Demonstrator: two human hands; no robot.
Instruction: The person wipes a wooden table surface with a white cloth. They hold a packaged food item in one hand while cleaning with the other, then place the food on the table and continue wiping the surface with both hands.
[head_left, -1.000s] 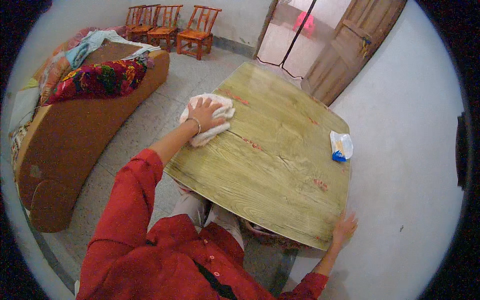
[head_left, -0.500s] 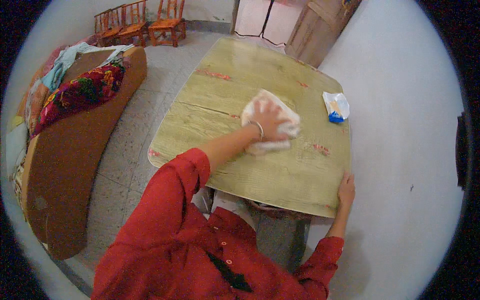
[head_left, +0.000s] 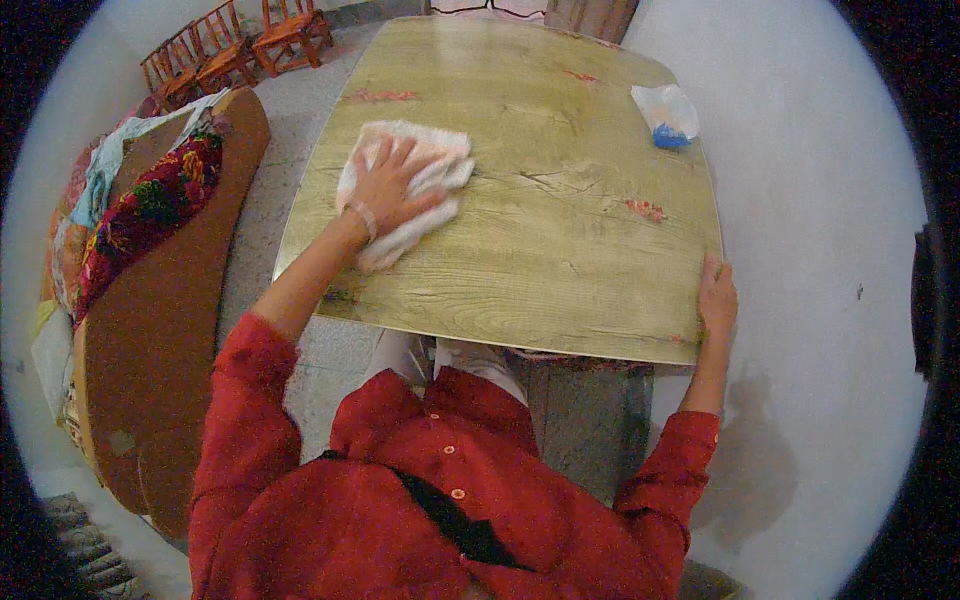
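My left hand point(head_left: 388, 192) lies flat with its fingers spread, pressing a white cloth point(head_left: 440, 176) onto the left part of the table top. The cloth is partly rumpled, and some of it is hidden beneath the palm. At the table's right edge, my right hand point(head_left: 718, 296) is closed around the rim. The table point(head_left: 530, 270) has a yellow-green wood-pattern top with small red marks. Near its far right edge rests a white and blue plastic packet point(head_left: 668, 116).
A brown sofa point(head_left: 165, 360) stands to the left, with a patterned red cloth point(head_left: 155, 205) and other fabrics on it. Several wooden chairs point(head_left: 225, 50) are at the far left. A white wall point(head_left: 810, 200) runs close along the table's right side.
My left hand has slid the cloth from the table's middle toward its left side. The view has shifted, and my right hand stays at the right edge.
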